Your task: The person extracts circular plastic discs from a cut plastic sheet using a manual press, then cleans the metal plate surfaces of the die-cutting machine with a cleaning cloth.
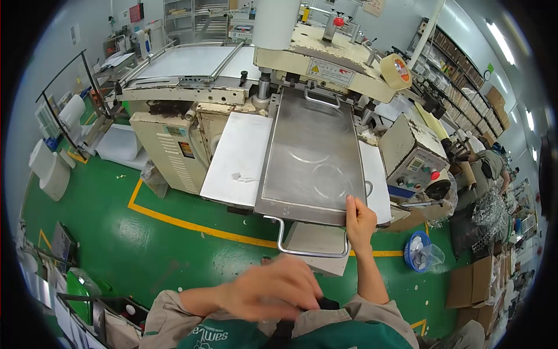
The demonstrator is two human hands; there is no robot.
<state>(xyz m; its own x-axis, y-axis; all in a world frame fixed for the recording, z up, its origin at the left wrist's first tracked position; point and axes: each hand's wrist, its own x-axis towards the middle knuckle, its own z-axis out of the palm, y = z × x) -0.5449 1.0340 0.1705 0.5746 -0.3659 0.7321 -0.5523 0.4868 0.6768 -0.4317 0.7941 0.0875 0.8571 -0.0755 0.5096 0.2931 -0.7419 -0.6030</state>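
Observation:
A flat grey metal plate (314,154) with a raised rim lies pulled out toward me from the press (331,49), with scuffed ring marks on its surface. My right hand (361,224) is closed on its front right corner, the thumb on top of the edge. Below the front edge juts a bent metal bar handle (314,253); another handle (321,99) sits at the plate's far end. My left hand (272,289) hovers in front of my body, short of the bar handle, its fingers smeared by motion.
White side boards (238,157) flank the plate. A control box (415,160) with a red button stands right, and a tape roll (396,71) hangs above. A blue basket (416,251) and cardboard boxes (469,285) are on the floor. At far right a person (485,174) bends over.

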